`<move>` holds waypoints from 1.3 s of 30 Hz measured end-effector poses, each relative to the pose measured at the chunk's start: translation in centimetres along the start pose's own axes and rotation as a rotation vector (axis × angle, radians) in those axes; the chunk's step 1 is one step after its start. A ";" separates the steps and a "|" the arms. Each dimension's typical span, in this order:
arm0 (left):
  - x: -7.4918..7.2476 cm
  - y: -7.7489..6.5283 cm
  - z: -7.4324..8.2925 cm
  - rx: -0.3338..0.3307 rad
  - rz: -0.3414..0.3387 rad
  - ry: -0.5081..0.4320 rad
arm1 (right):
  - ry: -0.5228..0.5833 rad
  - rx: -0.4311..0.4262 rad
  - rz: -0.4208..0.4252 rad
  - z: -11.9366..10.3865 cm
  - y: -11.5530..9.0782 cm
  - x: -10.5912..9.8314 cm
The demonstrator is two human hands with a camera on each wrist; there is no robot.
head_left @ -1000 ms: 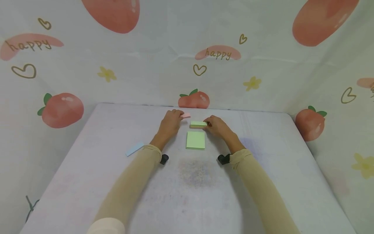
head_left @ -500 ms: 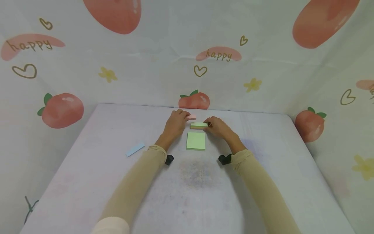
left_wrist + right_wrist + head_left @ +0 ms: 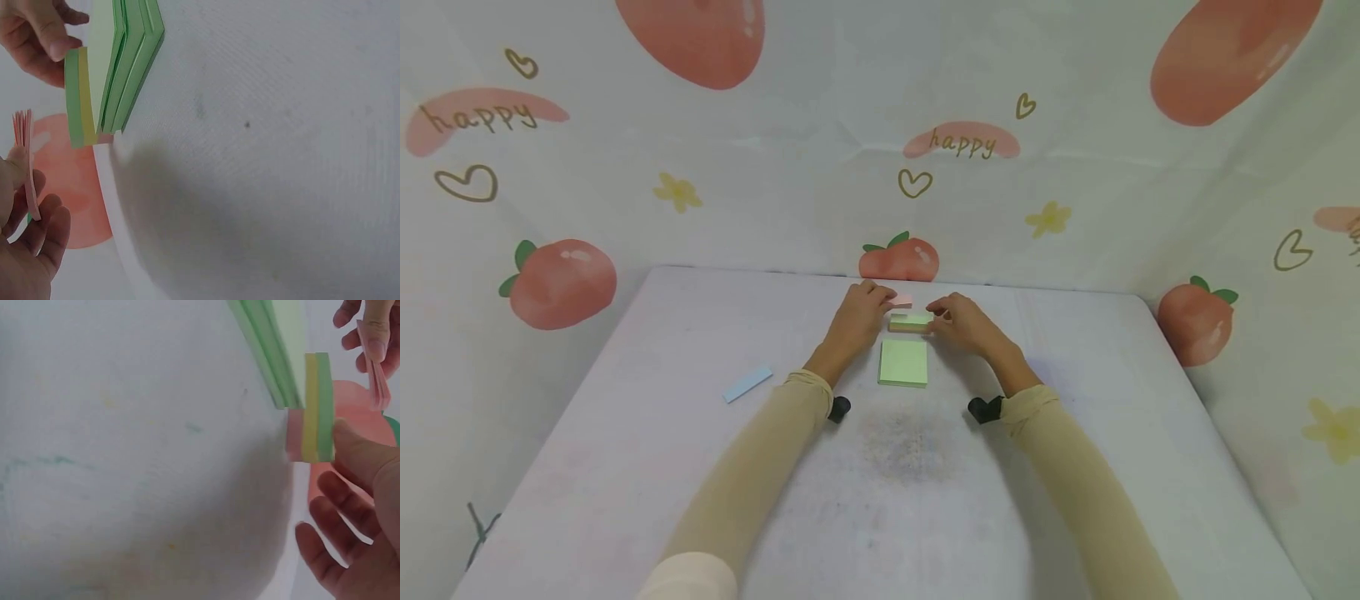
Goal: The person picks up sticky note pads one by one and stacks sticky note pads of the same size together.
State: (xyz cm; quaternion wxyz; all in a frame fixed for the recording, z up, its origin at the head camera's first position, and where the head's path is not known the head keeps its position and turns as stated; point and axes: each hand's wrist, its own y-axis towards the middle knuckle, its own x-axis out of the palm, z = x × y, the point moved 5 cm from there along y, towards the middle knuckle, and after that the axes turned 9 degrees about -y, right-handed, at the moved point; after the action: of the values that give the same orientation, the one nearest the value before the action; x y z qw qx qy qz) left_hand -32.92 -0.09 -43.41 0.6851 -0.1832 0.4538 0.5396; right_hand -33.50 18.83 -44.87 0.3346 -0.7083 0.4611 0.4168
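Observation:
In the head view my left hand (image 3: 859, 317) pinches a narrow pink sticky-note pad (image 3: 904, 301) between thumb and fingers, its sheets fanned at one end in the left wrist view. Just in front of it lies a stack of narrow sticky-note pads (image 3: 910, 323), green over yellow over pink in the right wrist view. My right hand (image 3: 966, 327) is at the stack's right end. Its thumb (image 3: 350, 440) touches or nearly touches the green pad, while the other fingers are spread away from it. Nearer to me sits a pile of square green sticky notes (image 3: 903, 362).
A light blue paper strip (image 3: 747, 384) lies on the white-covered table (image 3: 820, 517) to the left, beside my left forearm. Behind the table hangs a white cloth (image 3: 790, 167) printed with peaches. Black devices (image 3: 985, 409) sit at both wrists.
My left hand has moved right with the pink pad, toward the narrow stack. My right hand's fingers have loosened and spread from the stack's right end.

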 end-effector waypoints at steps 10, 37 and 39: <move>0.3 0.1 0.4 0.013 -0.042 -0.058 | 0.050 -0.111 0.111 -1.6 -0.2 -1.3; 0.7 0.5 0.5 -0.032 -0.090 -0.251 | 0.088 -0.117 0.213 -2.2 -0.3 -1.4; 0.7 0.4 0.4 -0.048 -0.089 -0.270 | 0.070 -0.115 0.222 -2.0 -0.3 -1.3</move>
State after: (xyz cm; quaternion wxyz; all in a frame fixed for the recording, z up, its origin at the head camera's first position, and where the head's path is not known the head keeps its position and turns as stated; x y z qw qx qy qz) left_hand -33.15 0.73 -43.65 0.7587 -0.1452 0.3360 0.5389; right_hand -32.97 17.67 -42.77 0.2291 -0.6850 0.5234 0.4520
